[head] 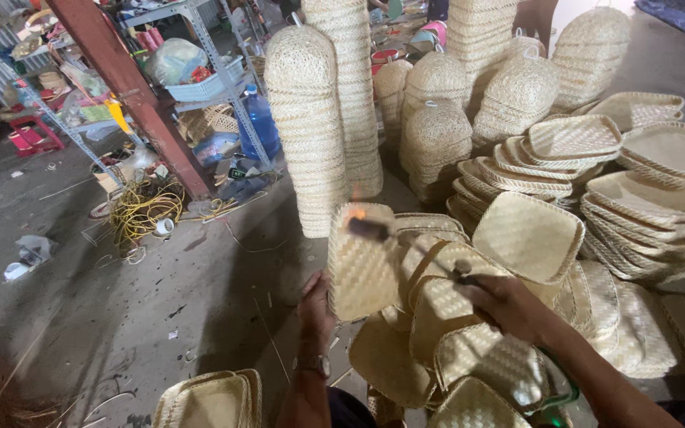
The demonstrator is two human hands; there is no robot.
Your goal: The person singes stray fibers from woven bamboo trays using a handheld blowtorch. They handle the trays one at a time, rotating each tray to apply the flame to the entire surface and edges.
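My left hand [316,307] grips the lower edge of a square woven bamboo tray [361,265] and holds it upright. My right hand [507,305] is closed on the handle of a thin metal torch [406,242]. The torch's dark tip burns with a small flame at the tray's upper edge. A watch sits on my left wrist. Several more woven trays [469,357] lie heaped just under both hands.
Tall stacks of domed woven covers [307,119] stand behind. Piles of woven trays [652,206] fill the right side. A red post [132,95], metal shelving [223,79] and a coil of yellow cord [144,210] are at the left. Another tray stack [212,400] sits at the bottom.
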